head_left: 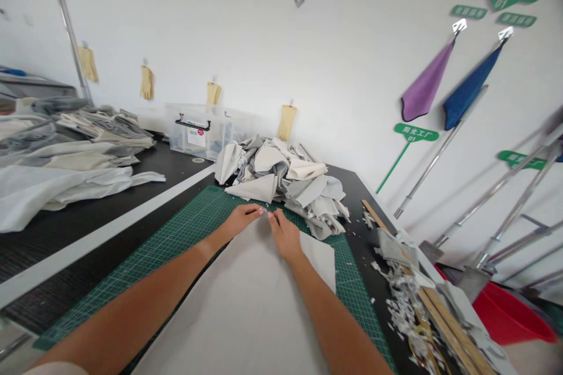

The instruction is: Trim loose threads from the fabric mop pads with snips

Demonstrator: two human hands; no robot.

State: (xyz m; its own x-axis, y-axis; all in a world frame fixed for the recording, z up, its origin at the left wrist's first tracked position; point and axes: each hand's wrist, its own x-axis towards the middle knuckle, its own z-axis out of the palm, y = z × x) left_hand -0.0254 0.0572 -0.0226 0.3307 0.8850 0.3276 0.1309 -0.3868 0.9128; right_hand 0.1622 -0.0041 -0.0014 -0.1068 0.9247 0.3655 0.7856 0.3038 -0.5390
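A large off-white fabric sheet [246, 299] lies on the green cutting mat [185, 234]. Both hands meet at its far corner. My left hand [241, 220] pinches the fabric's tip with fingers curled. My right hand [285, 237] rests beside it, fingers closed on the same corner. Just beyond the hands sits a heap of grey and cream fabric pieces [281, 179].
Folded cloth stacks [65, 152] cover the left table. A clear plastic box [197, 132] stands at the back. Fabric scraps and wooden rulers [422, 299] line the right edge, above a red bin [505, 316]. Metal poles lean on the wall.
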